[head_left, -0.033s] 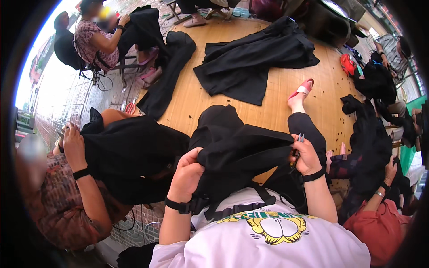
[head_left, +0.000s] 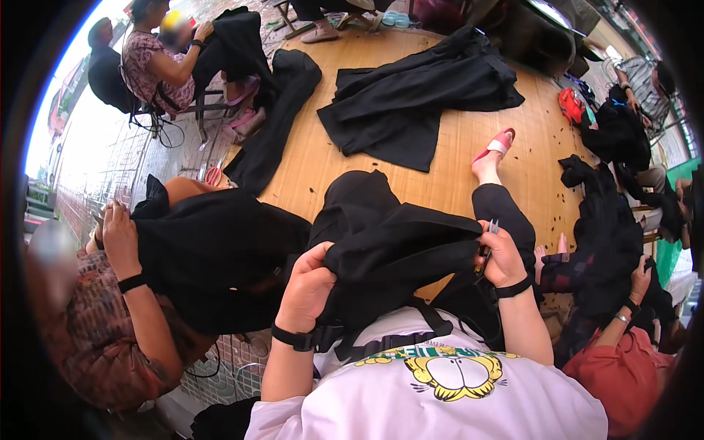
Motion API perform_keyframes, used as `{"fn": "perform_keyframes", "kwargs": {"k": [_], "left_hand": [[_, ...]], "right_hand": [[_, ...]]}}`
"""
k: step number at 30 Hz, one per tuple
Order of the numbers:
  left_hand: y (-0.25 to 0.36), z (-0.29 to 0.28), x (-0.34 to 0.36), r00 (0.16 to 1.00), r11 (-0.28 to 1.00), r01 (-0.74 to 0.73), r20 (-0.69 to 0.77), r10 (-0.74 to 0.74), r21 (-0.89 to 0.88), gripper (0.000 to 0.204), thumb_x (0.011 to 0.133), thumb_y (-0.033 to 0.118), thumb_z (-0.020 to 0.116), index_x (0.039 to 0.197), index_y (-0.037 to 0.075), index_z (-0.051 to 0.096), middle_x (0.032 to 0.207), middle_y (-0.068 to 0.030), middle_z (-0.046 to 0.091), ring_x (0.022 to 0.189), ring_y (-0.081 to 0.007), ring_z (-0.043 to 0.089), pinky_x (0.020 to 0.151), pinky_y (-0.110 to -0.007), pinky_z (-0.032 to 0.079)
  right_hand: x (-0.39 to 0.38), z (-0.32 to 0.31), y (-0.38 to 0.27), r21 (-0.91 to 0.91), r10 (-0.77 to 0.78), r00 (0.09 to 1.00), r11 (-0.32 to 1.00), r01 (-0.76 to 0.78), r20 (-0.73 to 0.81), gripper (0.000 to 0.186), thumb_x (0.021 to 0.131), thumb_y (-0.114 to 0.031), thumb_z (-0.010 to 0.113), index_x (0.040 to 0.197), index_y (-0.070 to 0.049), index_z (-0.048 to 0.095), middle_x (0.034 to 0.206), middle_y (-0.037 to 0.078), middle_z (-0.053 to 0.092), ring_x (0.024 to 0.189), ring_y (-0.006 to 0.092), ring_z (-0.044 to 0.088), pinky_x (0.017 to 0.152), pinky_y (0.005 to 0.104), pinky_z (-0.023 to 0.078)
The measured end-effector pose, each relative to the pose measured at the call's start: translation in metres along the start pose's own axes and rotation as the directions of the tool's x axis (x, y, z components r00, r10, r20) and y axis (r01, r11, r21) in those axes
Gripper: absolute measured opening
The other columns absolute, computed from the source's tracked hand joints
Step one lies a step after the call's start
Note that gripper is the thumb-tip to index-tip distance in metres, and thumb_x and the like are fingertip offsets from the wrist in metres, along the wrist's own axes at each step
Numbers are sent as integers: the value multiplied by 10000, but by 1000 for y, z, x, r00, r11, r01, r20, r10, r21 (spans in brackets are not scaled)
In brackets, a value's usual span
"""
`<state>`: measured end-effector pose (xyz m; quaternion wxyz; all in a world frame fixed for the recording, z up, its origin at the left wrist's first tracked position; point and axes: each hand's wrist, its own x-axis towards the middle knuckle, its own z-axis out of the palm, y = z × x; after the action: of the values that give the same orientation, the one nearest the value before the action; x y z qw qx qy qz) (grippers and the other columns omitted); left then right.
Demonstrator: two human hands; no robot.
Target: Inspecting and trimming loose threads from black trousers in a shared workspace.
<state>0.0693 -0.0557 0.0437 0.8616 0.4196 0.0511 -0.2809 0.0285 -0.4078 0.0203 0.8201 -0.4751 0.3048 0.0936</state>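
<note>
Partly hidden hands and tool, blurred and cropped edges.
The right hand (head_left: 504, 257) covers most of the snips (head_left: 493, 226), and folds of black cloth (head_left: 414, 236) hide some fingertips of the left hand (head_left: 306, 290). At far left, a co-worker's head (head_left: 51, 246) is blurred; the top edge cuts off dark-trousered legs (head_left: 323, 10). Specks (head_left: 556, 225) at right are too small to identify.

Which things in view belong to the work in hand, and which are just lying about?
In use:
- black cloth, stretched between the left hand and right hand
- metal snips, in the right hand

Apparently just lying about:
- black garment on the wooden-looking mat ahead
- red-handled scissors, ahead and left
</note>
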Motion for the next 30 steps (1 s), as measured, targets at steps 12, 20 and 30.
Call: {"fn": "perform_keyframes", "kwargs": {"k": [12,20,30], "left_hand": [[-16,-1,1,994,985,40,107,-22,-166,621,707,-158,490,1304,-15,583,1124,-47,673,959,-125,665,803,-231,507],[-2,11,2,996,988,13,85,0,-154,740,717,-158,486,1447,-36,458,1342,-99,613,1218,-182,619,1016,-285,492],[-7,26,7,1000,989,-10,25,14,-146,607,784,-97,574,1387,-43,519,1280,-140,649,1191,-233,632,1053,-365,484]], "right_hand": [[14,-14,22,-26,21,999,999,-22,-36,146,801,23,526,814,-114,574,716,-15,583,529,83,507,425,220,330],[-1,16,14,-228,157,987,960,-163,-47,64,889,-145,634,925,-94,616,765,-14,602,524,72,503,403,209,306],[-25,-3,6,-346,209,977,920,-183,40,242,827,-94,776,865,-82,537,711,15,580,476,82,559,404,177,342]]}}
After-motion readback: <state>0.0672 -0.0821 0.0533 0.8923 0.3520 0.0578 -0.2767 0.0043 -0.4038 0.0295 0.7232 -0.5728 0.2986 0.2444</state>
